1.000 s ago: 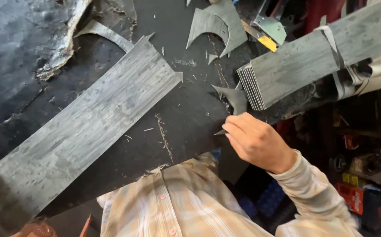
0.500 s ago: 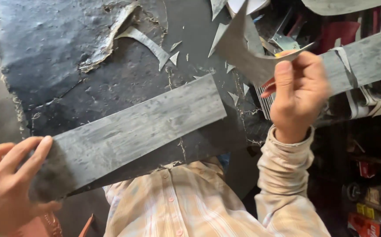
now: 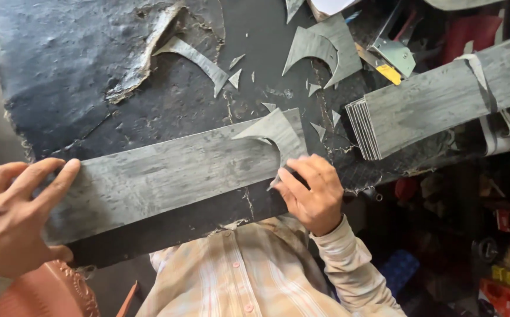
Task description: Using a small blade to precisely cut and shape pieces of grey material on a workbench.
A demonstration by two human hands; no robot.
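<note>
A long grey wood-grain plank [image 3: 167,179] lies across the worn black bench top [image 3: 79,70]. My left hand [image 3: 14,217] grips the plank's left end, fingers over its top face. My right hand [image 3: 313,191] presses a curved grey cut-out piece [image 3: 275,134] flat onto the plank's right end, fingertips on the piece's lower edge.
A strapped stack of grey planks [image 3: 437,100] lies at the right. Curved grey offcuts [image 3: 319,50] and small slivers are scattered at the top, beside a metal tool with a yellow part [image 3: 391,58]. An orange-brown stool [image 3: 49,290] stands at the lower left.
My right hand came down from mid-air and laid the curved piece on the plank's right end. My left hand stays on the left end. The plank now lies more level.
</note>
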